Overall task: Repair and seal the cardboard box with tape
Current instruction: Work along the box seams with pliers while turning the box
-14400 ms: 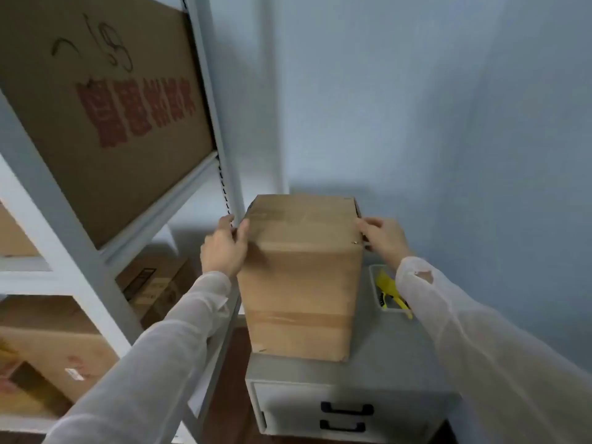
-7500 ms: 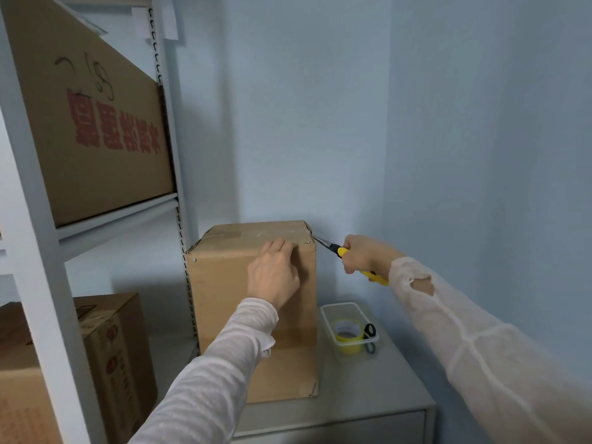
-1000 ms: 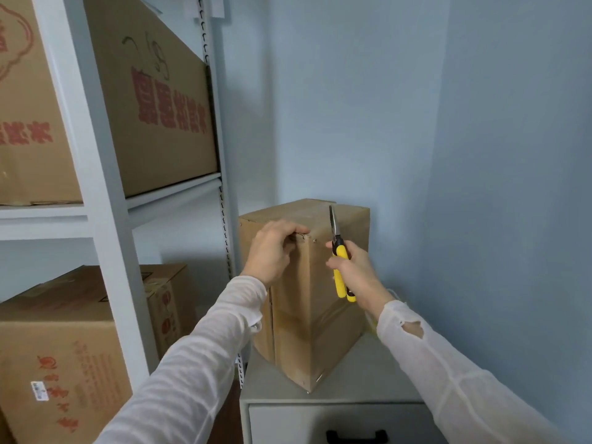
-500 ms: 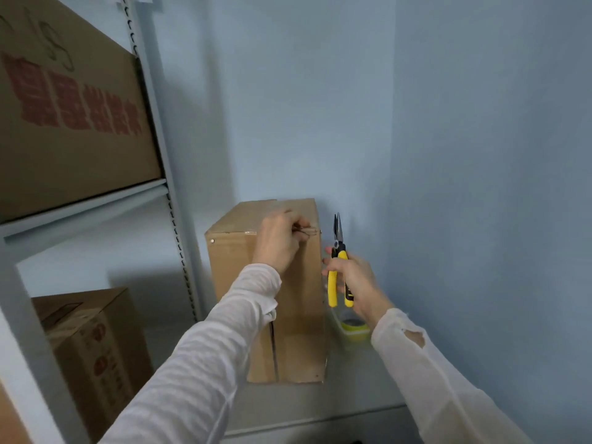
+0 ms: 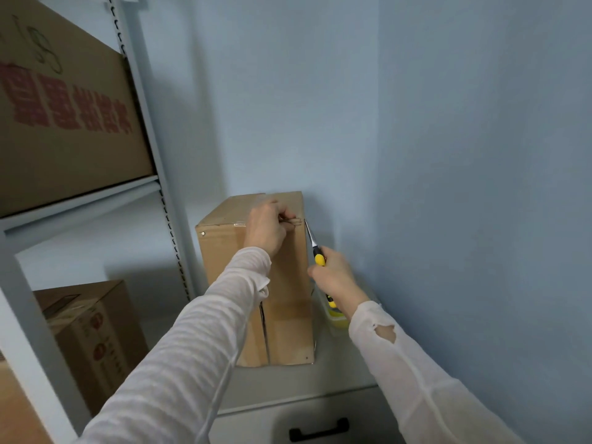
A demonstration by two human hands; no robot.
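Brown cardboard box is standing at frame centre; left grip is pinching its top edge, right grip is clasping yellow-handled metal cutter.

A large carton printed with red characters is stored on the upper shelf of a grey metal rack; a smaller carton is kept below. Beside the rack, a grey cabinet with a black drawer handle is set against blue walls.

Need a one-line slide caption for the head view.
Left hand pinches a strip at the box top edge; right hand points yellow scissors at the corner.
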